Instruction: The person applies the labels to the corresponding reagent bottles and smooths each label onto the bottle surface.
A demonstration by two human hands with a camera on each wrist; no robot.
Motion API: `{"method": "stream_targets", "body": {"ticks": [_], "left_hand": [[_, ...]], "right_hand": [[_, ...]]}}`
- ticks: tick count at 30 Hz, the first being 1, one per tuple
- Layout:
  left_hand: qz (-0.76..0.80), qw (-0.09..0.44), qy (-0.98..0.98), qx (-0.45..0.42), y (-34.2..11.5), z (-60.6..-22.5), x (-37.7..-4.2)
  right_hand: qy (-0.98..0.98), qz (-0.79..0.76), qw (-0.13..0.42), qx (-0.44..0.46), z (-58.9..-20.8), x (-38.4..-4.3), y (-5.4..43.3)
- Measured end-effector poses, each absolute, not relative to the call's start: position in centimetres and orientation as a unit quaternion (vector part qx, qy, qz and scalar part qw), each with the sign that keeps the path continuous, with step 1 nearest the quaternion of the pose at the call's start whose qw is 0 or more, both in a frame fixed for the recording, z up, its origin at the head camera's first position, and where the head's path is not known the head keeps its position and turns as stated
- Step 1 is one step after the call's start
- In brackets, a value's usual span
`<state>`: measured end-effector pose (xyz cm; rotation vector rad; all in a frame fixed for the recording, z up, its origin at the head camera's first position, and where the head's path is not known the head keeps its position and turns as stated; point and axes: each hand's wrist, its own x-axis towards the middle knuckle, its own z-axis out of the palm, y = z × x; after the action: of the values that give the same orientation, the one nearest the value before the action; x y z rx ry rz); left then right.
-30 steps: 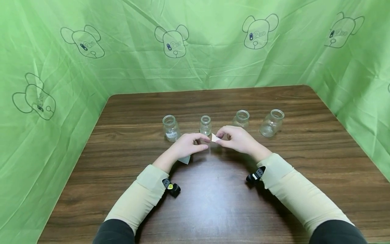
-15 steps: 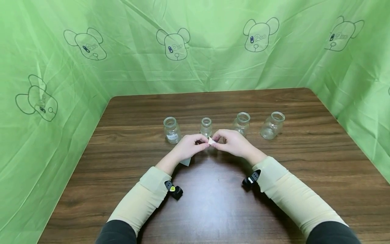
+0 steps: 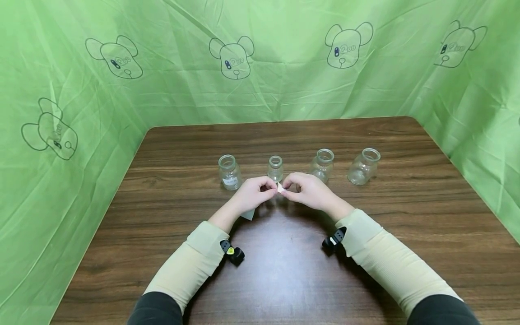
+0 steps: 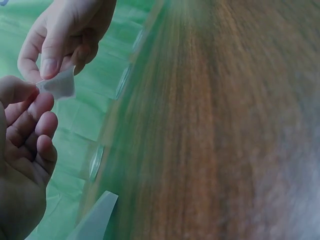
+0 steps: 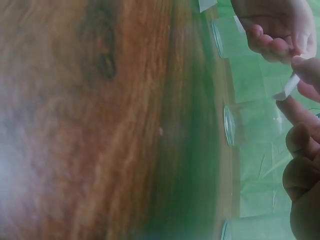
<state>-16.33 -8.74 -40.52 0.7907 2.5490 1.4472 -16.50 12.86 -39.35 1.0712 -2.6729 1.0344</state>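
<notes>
Between my two hands is a small white paper label (image 3: 280, 187), its edge curling in the right wrist view. My left hand (image 3: 253, 193) pinches one corner with thumb and forefinger; its other fingers curl loosely in the left wrist view. Thumb and forefinger of my right hand (image 3: 310, 189) pinch the label's other side. Just behind the fingertips stands a small glass jar (image 3: 275, 169). Partly covered by the left hand, a pale paper sheet (image 3: 248, 215) shows one corner. Left of these, a glass jar (image 3: 229, 166) carries a white label (image 3: 230, 181) with faint print.
Two more open glass jars stand to the right: one jar (image 3: 323, 164) partly behind the right hand, another jar (image 3: 364, 168) farther right. All are on a brown wooden table (image 3: 170, 216). A green curtain (image 3: 280, 99) rises along the back and sides.
The right hand has moved left with the label. The left thumb and forefinger, apart one second ago, have closed on the label's corner. The jars stay where they were.
</notes>
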Motion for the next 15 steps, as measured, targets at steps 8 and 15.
{"method": "stream_targets", "body": {"ticks": [8, 15], "left_hand": [[0.466, 0.047, 0.841, 0.271, -8.77, -40.50, -16.12], [0.456, 0.044, 0.848, 0.266, -8.74, -40.29, -15.98]], "right_hand": [[-0.858, 0.365, 0.055, 0.356, -39.85, -16.29, 12.29], [-0.863, 0.386, 0.040, 0.322, -39.88, -15.99, 11.87]]}}
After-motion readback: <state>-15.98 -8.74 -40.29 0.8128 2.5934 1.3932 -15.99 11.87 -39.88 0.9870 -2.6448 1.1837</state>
